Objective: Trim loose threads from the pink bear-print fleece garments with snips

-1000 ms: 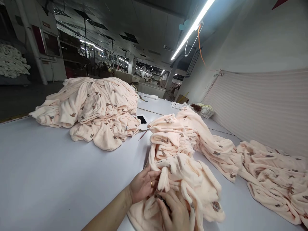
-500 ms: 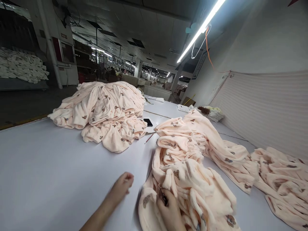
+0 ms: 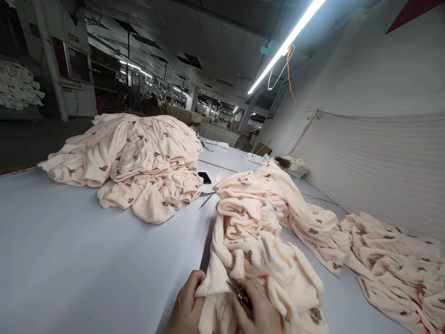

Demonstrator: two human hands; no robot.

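Peach fleece printed with small brown bears fills the bottom centre of the frame: one garment (image 3: pixel 257 260) lies bunched on the white table (image 3: pixel 86 260), its near edge held by both hands. The left hand (image 3: pixel 186 306), at the lower centre, has its fingers curled and pinched on a fold of the fleece at the garment's left edge. Just right of it, the right hand (image 3: pixel 259 313) rests on the cloth with fingers closed around small dark snips (image 3: pixel 239 292), whose tips touch the fabric; how far the blades stand apart cannot be told.

Beyond the hands the same heap of peach fleece runs up toward mid-frame, and a second spread of it (image 3: pixel 392 264) trails off to the lower right. Further back, in the left half of the frame, a third and larger pile of peach garments (image 3: pixel 132 157) sits well apart from the hands. Between that pile and the near heap lie one black phone (image 3: pixel 204 177) and one thin red pencil (image 3: pixel 206 201). At the far end of the table, near the pale striped wall covering, is one small stack of folded cloth (image 3: pixel 292 166).
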